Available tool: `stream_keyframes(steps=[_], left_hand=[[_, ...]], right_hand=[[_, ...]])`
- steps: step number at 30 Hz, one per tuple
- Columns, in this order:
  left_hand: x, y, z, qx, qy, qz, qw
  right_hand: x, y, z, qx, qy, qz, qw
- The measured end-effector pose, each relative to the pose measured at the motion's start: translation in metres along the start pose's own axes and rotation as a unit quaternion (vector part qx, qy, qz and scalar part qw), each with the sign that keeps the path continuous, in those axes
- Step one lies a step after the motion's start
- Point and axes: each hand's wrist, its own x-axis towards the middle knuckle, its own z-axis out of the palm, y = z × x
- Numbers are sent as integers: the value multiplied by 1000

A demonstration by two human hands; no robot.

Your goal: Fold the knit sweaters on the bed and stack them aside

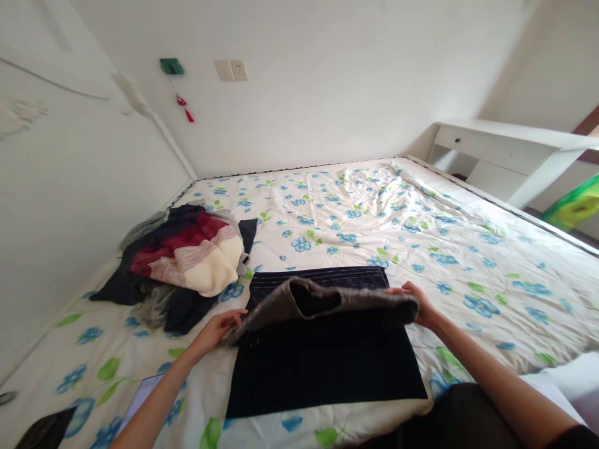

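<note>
A grey-brown top (276,307) is stretched sideways between my two hands, its dark neck opening facing up at the middle. My left hand (219,328) pinches its left end, and my right hand (418,304) grips the right end. Beneath it lies a black garment (327,368), spread flat with straight edges. Along the far side, a dark cloth with thin pale stripes (322,275) shows behind the top. Whether the striped cloth belongs to the black garment, I cannot tell. The lower part of the top is hidden or folded from sight.
A heap of clothes (187,249) in cream, red and dark tones lies left on the flowered bed sheet (304,218). A phone (143,399) rests near my left forearm, with a dark object (44,430) beside it. At the far right stands a white desk (505,153).
</note>
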Motion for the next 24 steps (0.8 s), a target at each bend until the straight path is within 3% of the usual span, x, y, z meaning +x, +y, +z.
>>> stream_keyframes(steps=[2,5,10,15,17,20,24], left_hand=[[-11,-2,6,46,22,-10,999],[-23,7,17,41,91,-34,994],[-63,12,35,-36,73,-154,985],[-100,12,51,-118,133,-194,965],[-108,14,61,-106,128,-204,965],[-113,16,73,-72,91,-214,970],[-116,21,69,-101,88,-191,972]], right_hand=[[-13,17,8,-7,-36,51,998],[-21,24,20,-2,-33,7,999],[-27,27,21,-15,39,-58,997],[-43,38,10,-84,115,0,990],[-54,41,8,-135,101,33,985],[-73,42,9,-170,32,83,981],[-91,41,11,-176,-9,78,981]])
